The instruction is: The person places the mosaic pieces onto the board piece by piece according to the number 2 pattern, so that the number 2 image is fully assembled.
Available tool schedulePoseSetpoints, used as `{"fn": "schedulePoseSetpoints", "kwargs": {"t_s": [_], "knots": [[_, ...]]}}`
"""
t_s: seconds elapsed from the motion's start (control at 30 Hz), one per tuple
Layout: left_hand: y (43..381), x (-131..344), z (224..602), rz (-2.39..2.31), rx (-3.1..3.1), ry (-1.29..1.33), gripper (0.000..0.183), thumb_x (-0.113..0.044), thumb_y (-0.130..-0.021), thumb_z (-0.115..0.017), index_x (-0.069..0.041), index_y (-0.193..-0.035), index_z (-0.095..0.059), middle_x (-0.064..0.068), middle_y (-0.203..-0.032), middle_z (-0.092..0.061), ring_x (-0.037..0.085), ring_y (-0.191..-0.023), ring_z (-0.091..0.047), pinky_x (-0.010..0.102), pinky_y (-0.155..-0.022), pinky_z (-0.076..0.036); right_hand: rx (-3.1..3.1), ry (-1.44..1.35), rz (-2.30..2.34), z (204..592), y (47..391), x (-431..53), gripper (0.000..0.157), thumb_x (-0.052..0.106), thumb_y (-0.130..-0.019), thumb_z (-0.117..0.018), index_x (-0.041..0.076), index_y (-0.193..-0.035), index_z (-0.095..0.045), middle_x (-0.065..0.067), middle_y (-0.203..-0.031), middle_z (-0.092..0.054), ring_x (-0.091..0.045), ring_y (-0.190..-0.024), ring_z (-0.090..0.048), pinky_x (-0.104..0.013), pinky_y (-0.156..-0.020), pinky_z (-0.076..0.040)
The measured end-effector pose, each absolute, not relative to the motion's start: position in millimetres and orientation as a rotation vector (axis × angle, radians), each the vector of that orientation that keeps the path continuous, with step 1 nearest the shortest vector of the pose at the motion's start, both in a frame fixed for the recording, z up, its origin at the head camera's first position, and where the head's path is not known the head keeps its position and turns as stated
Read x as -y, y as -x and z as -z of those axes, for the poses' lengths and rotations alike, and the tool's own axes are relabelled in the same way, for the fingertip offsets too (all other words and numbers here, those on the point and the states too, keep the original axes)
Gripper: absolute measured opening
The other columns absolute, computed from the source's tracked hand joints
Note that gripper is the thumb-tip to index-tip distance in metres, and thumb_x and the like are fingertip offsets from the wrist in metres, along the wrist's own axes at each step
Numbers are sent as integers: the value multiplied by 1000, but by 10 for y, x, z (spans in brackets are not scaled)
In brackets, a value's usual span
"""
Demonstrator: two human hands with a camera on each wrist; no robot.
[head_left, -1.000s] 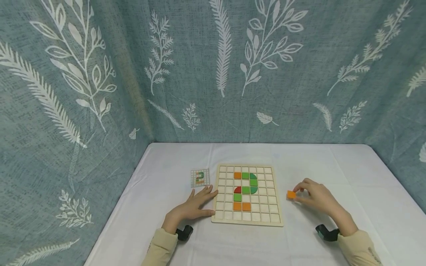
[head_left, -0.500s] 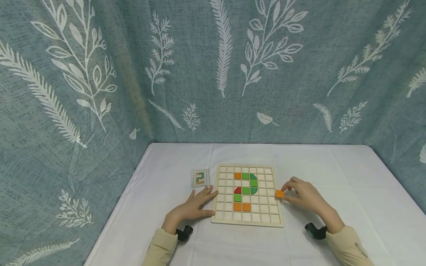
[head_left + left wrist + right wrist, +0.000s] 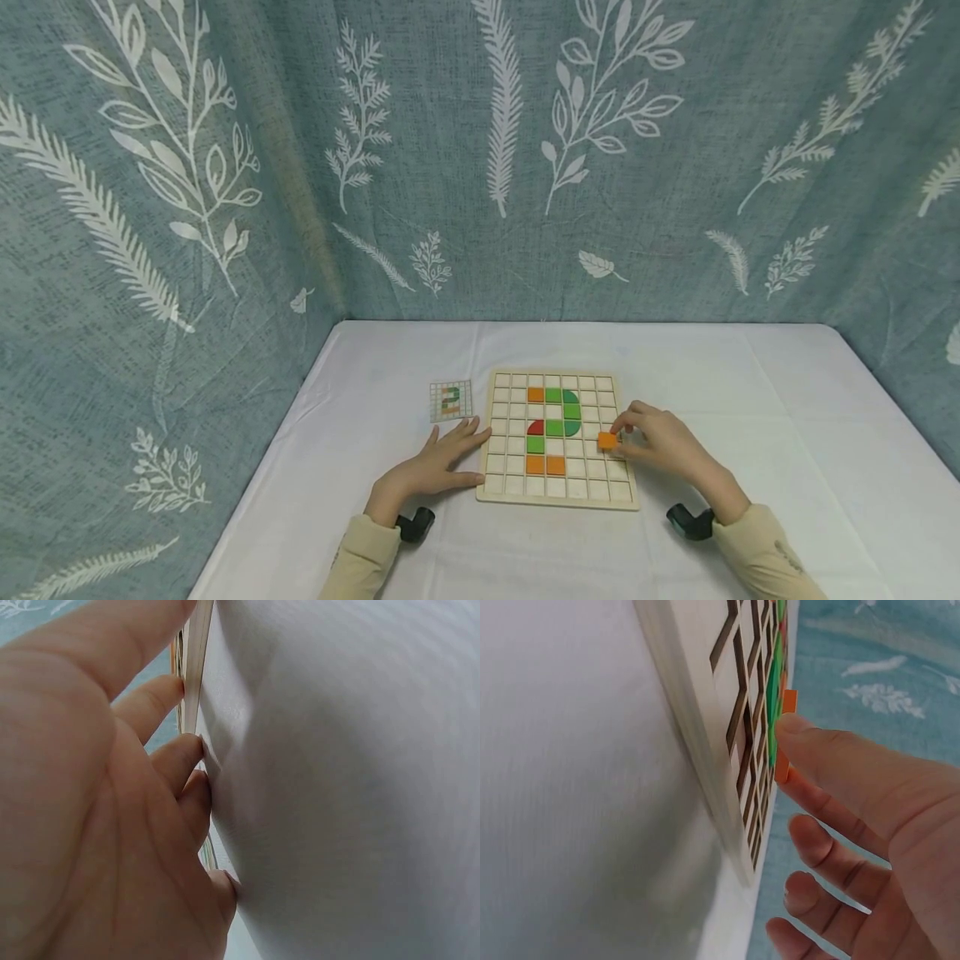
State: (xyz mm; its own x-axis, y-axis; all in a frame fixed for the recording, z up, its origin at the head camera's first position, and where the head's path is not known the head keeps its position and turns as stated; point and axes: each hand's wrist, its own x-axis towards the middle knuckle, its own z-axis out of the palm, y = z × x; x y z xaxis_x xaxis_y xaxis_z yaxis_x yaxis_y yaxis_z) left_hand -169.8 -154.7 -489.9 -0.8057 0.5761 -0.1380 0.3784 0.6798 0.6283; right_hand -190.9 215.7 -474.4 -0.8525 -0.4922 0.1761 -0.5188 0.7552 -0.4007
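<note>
A wooden grid board [image 3: 558, 502] lies on the table, with green, orange and red tiles set in some of its squares. Over the board's right columns, my right hand [image 3: 663, 442] pinches an orange square tile [image 3: 607, 442] between thumb and index finger. From the right wrist view, the orange tile [image 3: 783, 766] is seen edge-on above the grid, the other fingers loosely bent. My left hand [image 3: 431, 467] lies spread at the board's left edge, its thumb and index fingertip at the rim. The left wrist view shows the left palm [image 3: 127, 825] beside the board's side [image 3: 196, 667].
A small pattern card [image 3: 451, 402] with a coloured figure on a grid lies left of the board, just beyond the left fingers. White cloth covers the table [image 3: 750, 375]. A blue-green leaf-print curtain [image 3: 450, 167] stands behind and at the sides.
My right hand has carried the orange tile leftward, from the table right of the board to over its right columns. The left hand has stayed in place.
</note>
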Motion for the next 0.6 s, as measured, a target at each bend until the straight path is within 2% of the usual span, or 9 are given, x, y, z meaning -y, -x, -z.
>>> {"fn": "schedulePoseSetpoints", "kwargs": {"t_s": [0.4,0.6], "knots": [[1697,1542,4880,-836,-2568,-752,69,-39,-90,-58,-13,-147,-29,15,-154,-15,33,-143,-7,61,-110,8,2881,-896,-675,4758,1858,-1947,19,25,-77,-75,15,-91,-68,7,-87,-58,-8,-75,-56,-24,-65,-48],[1696,1545,4876,-845,-2563,-757,70,-39,-89,-59,-13,-147,-29,15,-154,-15,33,-143,-7,61,-110,8,2871,-967,-680,4762,1828,-1879,22,30,-77,-75,16,-92,-69,8,-84,-57,-6,-68,-50,-21,-61,-42]]}}
